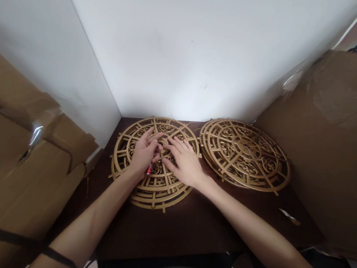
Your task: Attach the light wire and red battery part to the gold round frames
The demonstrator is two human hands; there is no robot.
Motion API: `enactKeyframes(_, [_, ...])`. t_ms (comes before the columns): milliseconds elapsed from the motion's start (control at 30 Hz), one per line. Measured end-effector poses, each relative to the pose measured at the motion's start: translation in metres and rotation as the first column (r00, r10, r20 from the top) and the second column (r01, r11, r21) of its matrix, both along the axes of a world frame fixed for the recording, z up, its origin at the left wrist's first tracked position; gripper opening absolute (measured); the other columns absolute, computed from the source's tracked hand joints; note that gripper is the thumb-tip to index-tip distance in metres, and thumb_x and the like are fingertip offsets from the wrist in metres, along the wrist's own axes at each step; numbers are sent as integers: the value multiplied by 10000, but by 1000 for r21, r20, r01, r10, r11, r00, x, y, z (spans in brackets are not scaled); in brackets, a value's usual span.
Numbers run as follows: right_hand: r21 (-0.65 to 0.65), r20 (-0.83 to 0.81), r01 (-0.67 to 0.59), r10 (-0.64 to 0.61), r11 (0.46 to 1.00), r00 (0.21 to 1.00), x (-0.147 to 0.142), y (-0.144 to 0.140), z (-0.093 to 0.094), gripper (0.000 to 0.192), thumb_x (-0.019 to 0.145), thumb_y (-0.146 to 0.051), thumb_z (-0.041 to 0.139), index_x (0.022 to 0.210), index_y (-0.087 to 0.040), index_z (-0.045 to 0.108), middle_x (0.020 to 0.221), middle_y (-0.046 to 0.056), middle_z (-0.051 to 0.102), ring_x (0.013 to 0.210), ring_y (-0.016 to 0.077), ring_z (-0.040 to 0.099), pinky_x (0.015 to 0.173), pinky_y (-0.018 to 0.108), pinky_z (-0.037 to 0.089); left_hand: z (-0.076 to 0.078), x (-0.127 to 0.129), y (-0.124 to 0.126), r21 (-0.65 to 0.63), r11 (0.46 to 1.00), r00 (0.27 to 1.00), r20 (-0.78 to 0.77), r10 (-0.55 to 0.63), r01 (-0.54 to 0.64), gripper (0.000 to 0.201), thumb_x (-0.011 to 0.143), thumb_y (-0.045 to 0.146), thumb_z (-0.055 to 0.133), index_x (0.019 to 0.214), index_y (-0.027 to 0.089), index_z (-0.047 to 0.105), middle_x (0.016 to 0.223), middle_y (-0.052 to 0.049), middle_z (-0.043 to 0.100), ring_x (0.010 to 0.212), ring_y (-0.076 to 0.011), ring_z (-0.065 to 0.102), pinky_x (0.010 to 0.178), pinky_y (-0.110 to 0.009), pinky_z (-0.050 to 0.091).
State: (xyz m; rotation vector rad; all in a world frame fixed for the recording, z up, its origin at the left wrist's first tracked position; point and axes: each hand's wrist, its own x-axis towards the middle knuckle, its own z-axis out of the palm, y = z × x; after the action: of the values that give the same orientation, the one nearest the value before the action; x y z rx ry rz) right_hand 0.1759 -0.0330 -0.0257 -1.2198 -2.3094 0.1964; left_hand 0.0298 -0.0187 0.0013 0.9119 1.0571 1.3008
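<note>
A round gold-coloured openwork panel (123, 147) with spokes and scrollwork lies on the left, on top of at least one more like it (163, 204). Over its middle, my left hand (147, 150) is closed round a slim red object (149, 170); only its lower end shows clearly, so its kind is unclear. My right hand (184, 162) rests palm down on the same panel, fingers stretched toward the centre. The two hands are close together but apart.
Another stack of gold openwork panels (246, 153) lies to the right on the dark brown table (169, 234). A small knife-like blade (289, 216) lies near the right edge. Cardboard boxes stand at left (14, 168) and right (331, 148). A white wall (186, 54) rises behind.
</note>
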Motion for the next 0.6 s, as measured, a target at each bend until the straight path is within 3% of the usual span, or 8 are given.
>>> enactKeyframes(133, [10,-61,0,1,1000,998,0,-1,-1,323,891,-316,490,1180,-190,561,1399,100,476,1339,264,375,1120,503,252,-4,0,0,25,998,995,-82,-59,61,669,756,118,567,1380,207,345,1271,-169,546,485,-21,483,301,-121,306])
enactKeyframes(400, [27,-199,88,-81,996,977,-1,-3,-2,226,836,-215,518,1042,-201,611,1188,74,632,1213,266,479,1072,507,285,-13,-1,-3,123,979,956,-266,-123,161,655,771,139,547,1391,257,371,1163,-110,626,379,3,417,283,-123,337])
enactKeyframes(600, [63,-207,132,-116,989,971,-2,-4,-3,286,821,-229,540,1099,-171,575,1223,99,597,1198,275,469,1052,483,311,-18,-3,-2,178,976,952,-297,-68,125,739,786,121,546,1439,350,287,1321,-142,510,471,-38,519,291,-126,353])
